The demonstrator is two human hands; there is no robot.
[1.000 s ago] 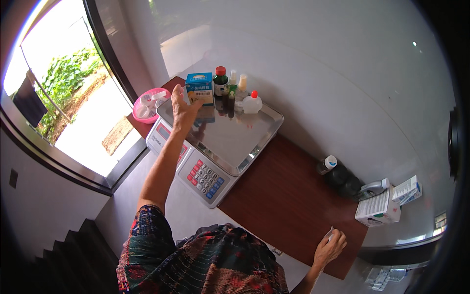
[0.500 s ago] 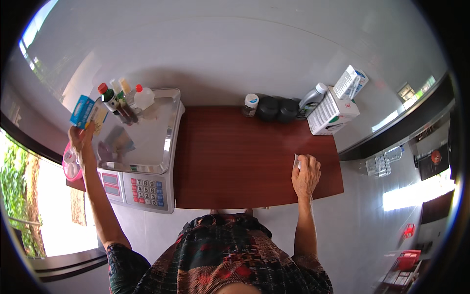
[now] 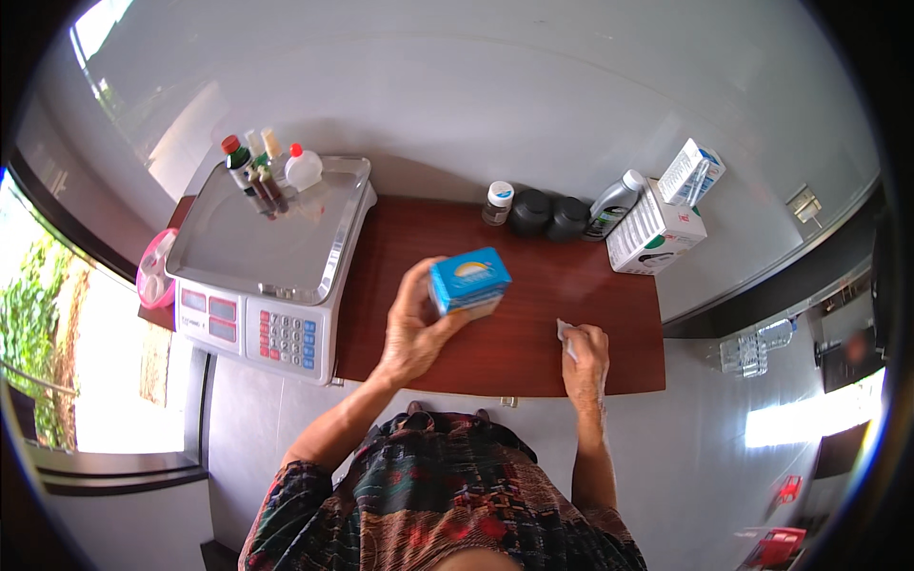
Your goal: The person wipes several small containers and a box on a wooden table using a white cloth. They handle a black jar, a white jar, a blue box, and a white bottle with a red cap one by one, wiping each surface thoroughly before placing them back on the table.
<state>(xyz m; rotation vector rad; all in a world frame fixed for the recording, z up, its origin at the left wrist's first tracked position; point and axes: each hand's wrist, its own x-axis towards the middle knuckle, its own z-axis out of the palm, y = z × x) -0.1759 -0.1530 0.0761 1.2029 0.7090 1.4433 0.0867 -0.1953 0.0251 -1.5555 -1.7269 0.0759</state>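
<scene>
My left hand (image 3: 417, 328) grips a small blue carton (image 3: 470, 278) with a yellow mark and a paler lower side, held above the middle of the dark red wooden table (image 3: 400, 238). Over the table's right part, my right hand (image 3: 586, 357) is closed on a crumpled white tissue or cloth (image 3: 566, 335), whose tip pokes out past the fingers. Left of the carton stands a weighing scale (image 3: 257, 238) with a steel pan and a keypad. Several small bottles are grouped on the pan's far corner, among them a dark one with a red cap (image 3: 236, 162).
Along the back edge stand a clear jar with a white lid (image 3: 498, 202), two black jars (image 3: 529, 213), a grey bottle (image 3: 614, 205) and a white box (image 3: 657, 238) with a smaller carton (image 3: 692, 173) on top. A pink basket (image 3: 152, 276) sits left of the scale.
My left hand has carried the blue carton from beyond the scale's left side rightward to the middle of the table. My right hand, still holding the white tissue or cloth, has shifted slightly nearer.
</scene>
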